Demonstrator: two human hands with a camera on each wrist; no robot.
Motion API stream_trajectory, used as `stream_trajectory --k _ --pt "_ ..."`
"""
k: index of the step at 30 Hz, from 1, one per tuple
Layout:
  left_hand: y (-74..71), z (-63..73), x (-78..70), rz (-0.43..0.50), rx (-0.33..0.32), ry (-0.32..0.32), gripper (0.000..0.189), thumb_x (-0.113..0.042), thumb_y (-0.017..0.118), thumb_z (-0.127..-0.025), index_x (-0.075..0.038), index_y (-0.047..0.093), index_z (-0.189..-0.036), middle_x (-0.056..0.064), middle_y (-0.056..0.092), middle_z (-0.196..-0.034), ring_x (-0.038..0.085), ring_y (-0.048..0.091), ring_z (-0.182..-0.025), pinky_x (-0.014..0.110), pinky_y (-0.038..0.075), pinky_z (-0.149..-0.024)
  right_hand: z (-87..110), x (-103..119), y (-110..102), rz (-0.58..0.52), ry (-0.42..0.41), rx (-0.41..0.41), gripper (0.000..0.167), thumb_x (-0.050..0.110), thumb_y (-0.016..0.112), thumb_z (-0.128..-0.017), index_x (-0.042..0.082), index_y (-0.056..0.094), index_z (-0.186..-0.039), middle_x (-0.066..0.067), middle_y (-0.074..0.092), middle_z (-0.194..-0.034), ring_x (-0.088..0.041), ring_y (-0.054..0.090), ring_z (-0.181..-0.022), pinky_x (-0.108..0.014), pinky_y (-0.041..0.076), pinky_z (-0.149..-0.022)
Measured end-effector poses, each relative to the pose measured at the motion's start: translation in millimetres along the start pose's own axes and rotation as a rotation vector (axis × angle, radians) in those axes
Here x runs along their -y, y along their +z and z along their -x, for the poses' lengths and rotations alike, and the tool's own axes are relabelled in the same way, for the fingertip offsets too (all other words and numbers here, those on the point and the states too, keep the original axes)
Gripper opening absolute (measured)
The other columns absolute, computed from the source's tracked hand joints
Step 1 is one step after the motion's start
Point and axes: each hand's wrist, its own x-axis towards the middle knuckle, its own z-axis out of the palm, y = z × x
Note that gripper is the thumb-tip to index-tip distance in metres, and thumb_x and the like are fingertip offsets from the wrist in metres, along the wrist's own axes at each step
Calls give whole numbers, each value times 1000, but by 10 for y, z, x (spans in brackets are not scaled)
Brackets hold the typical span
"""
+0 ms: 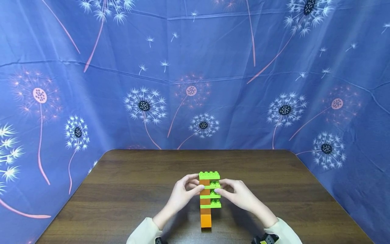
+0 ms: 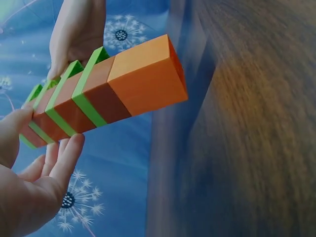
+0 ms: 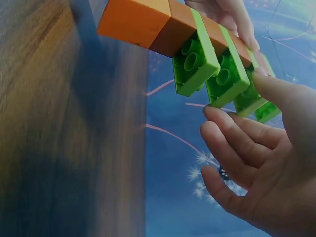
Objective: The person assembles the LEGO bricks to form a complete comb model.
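Note:
A tower of toy building bricks [image 1: 205,221] stands upright in front of me. Its base is a bright orange brick [image 2: 145,79], and above that brown bricks [image 2: 103,91] alternate with several lime-green plates [image 3: 195,69]. The green plates jut out to the right, studs up, with hollow undersides showing in the right wrist view. My left hand [image 1: 179,195] pinches the upper brown column between thumb and fingers. On the other side, my right hand [image 1: 242,196] pinches the jutting ends of the upper green plates, thumb on the near side and fingers behind.
The brown wooden table [image 1: 131,183] spreads beneath the tower and both hands. Behind it and at the sides hangs a blue cloth [image 1: 231,101] printed with dandelions.

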Motion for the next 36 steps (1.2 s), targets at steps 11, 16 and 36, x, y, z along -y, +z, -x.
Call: stream_trajectory --k 11,16,36 --pt "-18 -49 186 112 66 -178 41 -19 67 -87 10 51 -111 14 66 -97 15 67 -78 40 58 -72 -94 -115 106 -84 99 84 56 39 63 -88 -10 58 -116 -1 69 -78 -20 65 -71 -23 49 -61" --pt "-22 -28 237 88 111 -232 42 -21 65 -88 13 50 -108 16 65 -94 15 65 -74 41 58 -73 -88 -159 168 -93 124 116 52 38 63 -88 -9 61 -112 -5 68 -73 -20 63 -67 -22 44 -55" --pt "-52 78 286 -404 184 -140 32 -33 66 -87 -2 65 -80 3 62 -61 9 52 -50 22 42 -48 -43 -272 344 -4 74 204 26 32 63 -89 9 73 -88 0 67 -69 -4 52 -54 -21 45 -54"
